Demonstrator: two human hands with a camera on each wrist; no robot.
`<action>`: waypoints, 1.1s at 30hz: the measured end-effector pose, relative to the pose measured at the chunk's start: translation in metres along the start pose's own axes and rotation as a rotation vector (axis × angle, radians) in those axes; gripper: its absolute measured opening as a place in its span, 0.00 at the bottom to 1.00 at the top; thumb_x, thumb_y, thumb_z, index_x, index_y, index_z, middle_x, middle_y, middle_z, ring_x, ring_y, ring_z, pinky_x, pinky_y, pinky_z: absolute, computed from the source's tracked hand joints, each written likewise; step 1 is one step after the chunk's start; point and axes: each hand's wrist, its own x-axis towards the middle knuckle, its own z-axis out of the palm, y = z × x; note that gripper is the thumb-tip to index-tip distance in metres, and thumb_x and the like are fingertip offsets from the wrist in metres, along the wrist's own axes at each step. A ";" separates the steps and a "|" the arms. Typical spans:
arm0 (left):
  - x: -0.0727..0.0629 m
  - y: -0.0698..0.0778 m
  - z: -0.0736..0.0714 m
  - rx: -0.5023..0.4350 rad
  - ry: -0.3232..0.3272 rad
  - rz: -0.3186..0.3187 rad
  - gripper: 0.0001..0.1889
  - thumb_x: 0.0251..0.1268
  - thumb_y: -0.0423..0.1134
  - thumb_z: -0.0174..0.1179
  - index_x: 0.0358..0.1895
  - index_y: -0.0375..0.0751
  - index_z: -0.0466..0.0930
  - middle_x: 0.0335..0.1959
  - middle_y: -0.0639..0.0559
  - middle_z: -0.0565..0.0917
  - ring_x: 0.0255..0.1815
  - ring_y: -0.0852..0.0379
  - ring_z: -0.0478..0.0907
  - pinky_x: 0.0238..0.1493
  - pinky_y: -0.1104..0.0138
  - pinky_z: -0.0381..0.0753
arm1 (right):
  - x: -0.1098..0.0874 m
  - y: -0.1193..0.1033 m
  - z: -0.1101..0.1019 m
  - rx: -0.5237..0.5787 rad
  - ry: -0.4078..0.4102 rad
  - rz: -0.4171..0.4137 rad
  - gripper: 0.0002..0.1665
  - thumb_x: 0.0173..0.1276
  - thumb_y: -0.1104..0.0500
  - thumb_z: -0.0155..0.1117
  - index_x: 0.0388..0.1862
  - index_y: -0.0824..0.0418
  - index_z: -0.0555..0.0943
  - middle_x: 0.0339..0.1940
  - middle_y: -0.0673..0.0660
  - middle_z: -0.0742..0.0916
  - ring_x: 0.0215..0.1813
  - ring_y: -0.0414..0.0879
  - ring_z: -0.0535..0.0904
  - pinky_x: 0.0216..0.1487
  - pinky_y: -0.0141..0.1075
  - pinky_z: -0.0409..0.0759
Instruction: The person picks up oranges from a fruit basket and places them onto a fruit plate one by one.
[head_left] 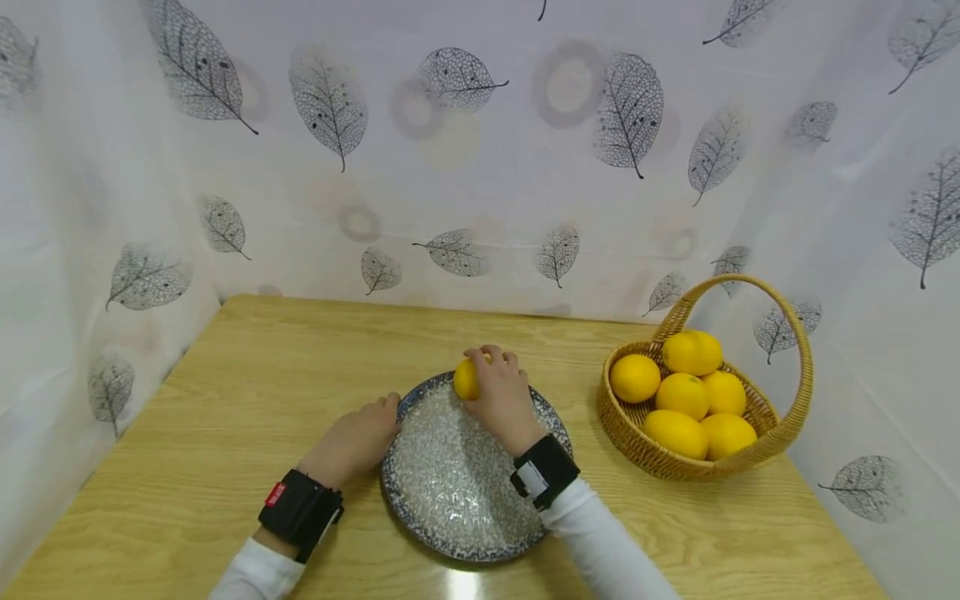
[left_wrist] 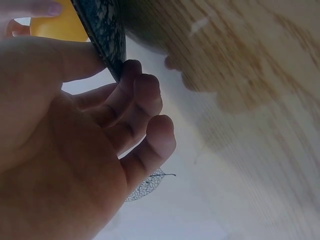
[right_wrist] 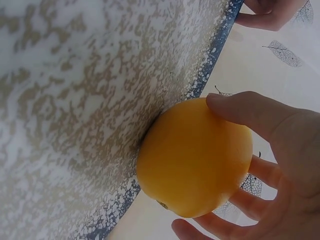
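A round speckled plate (head_left: 450,483) with a dark blue rim lies on the wooden table. At its left edge my left hand (head_left: 363,437) pinches the rim, thumb above and fingertips below, as the left wrist view shows. My right hand (head_left: 501,396) holds a yellow lemon (right_wrist: 195,160) against the far part of the plate. In the right wrist view the thumb lies across the lemon's upper side, with the fingers curled around its far side. The lemon's underside meets the speckled surface.
A wicker basket (head_left: 626,437) with a tall arched handle (head_left: 804,367) stands to the right of the plate, holding several more yellow lemons (head_left: 682,396). Behind the table hangs a white curtain (head_left: 480,183) printed with dark leaves.
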 end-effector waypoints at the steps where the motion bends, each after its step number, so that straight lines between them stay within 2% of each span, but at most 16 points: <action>1: 0.000 0.000 0.001 0.000 0.000 -0.001 0.21 0.77 0.34 0.54 0.63 0.20 0.68 0.56 0.26 0.81 0.55 0.33 0.83 0.54 0.46 0.86 | 0.000 0.000 -0.001 0.003 -0.001 0.002 0.41 0.56 0.58 0.82 0.68 0.57 0.75 0.66 0.64 0.79 0.65 0.67 0.75 0.60 0.60 0.81; 10: 0.001 -0.001 -0.002 -0.005 -0.015 0.010 0.23 0.78 0.34 0.52 0.66 0.18 0.66 0.59 0.23 0.79 0.59 0.31 0.81 0.59 0.44 0.84 | 0.001 0.002 -0.003 0.018 -0.032 0.031 0.43 0.56 0.58 0.82 0.70 0.55 0.73 0.69 0.64 0.77 0.69 0.67 0.72 0.64 0.62 0.78; 14: 0.002 -0.001 -0.003 -0.016 -0.034 -0.002 0.22 0.78 0.34 0.52 0.65 0.19 0.67 0.59 0.24 0.80 0.58 0.33 0.81 0.59 0.45 0.84 | 0.001 0.001 -0.004 0.008 -0.030 0.030 0.46 0.56 0.56 0.82 0.73 0.54 0.71 0.70 0.64 0.77 0.69 0.67 0.72 0.65 0.62 0.78; 23: 0.003 -0.001 -0.003 -0.044 -0.050 -0.012 0.24 0.78 0.33 0.51 0.67 0.17 0.64 0.61 0.23 0.77 0.61 0.31 0.80 0.61 0.44 0.82 | -0.002 0.002 -0.015 -0.028 0.022 0.012 0.51 0.59 0.48 0.80 0.78 0.53 0.65 0.69 0.65 0.79 0.68 0.66 0.74 0.65 0.60 0.79; 28: 0.002 -0.001 0.000 -0.051 -0.064 -0.019 0.25 0.79 0.33 0.49 0.69 0.17 0.63 0.65 0.21 0.75 0.63 0.30 0.77 0.64 0.43 0.80 | -0.004 0.013 -0.026 -0.068 0.035 0.059 0.50 0.63 0.42 0.75 0.79 0.54 0.64 0.70 0.66 0.77 0.69 0.67 0.73 0.66 0.60 0.78; 33: 0.003 -0.002 0.001 -0.049 -0.055 -0.017 0.24 0.79 0.33 0.49 0.68 0.17 0.64 0.62 0.23 0.77 0.61 0.31 0.79 0.61 0.44 0.83 | -0.004 0.033 -0.046 -0.084 0.056 0.106 0.48 0.67 0.44 0.72 0.80 0.55 0.62 0.71 0.67 0.76 0.70 0.67 0.72 0.67 0.61 0.76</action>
